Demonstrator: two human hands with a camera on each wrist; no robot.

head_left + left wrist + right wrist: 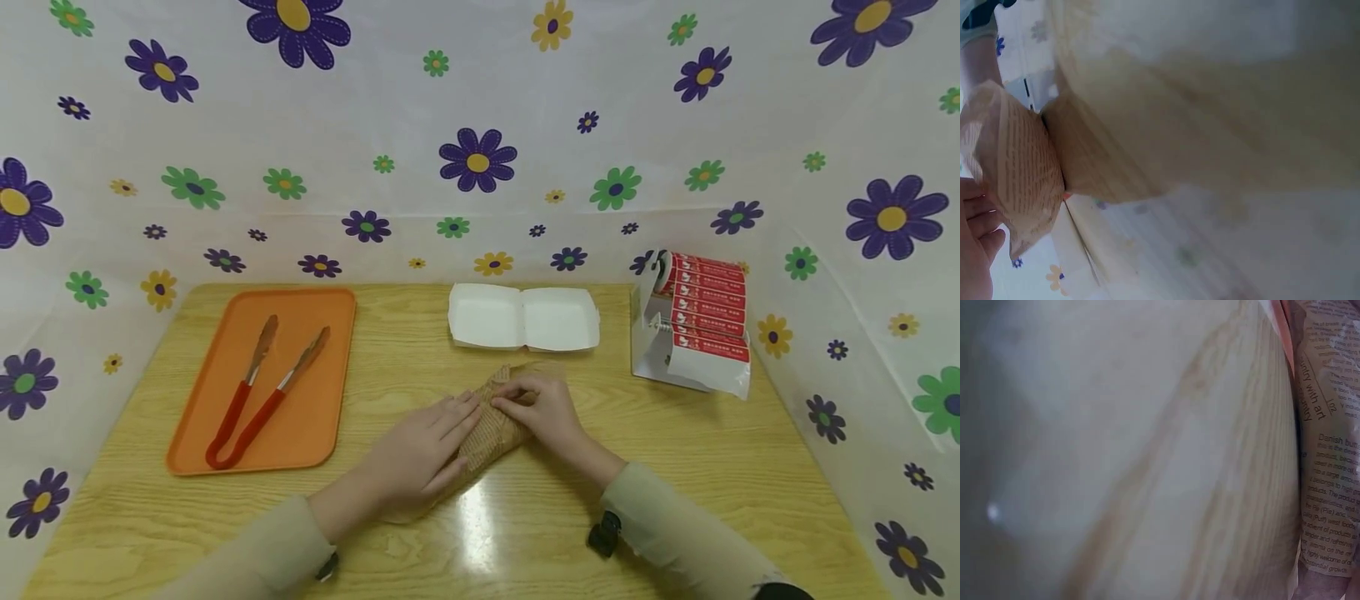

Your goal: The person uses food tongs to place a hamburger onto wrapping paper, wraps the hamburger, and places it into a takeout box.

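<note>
A brown paper wrap (pixel 491 429) printed with lines of text lies on the wooden table, folded around something hidden. My left hand (pixel 423 450) rests along its left side with fairly straight fingers. At the upper right of the bundle, my right hand (pixel 542 408) pinches the paper between thumb and forefinger. The left wrist view has the wrap's loose end (pixel 1029 162) standing up beside the fingers of my left hand (pixel 979 244). Close print fills the paper (pixel 1329 456) at the right edge of the right wrist view.
Behind the wrap stands a white clamshell box (pixel 558 321), lid folded back. On the left, an orange tray (pixel 322 433) bears red-handled tongs (pixel 255 425). A dispenser with a roll of red-and-white labels (pixel 708 312) occupies the back right. Flowered cloth (pixel 405 117) encloses the table (pixel 420 550).
</note>
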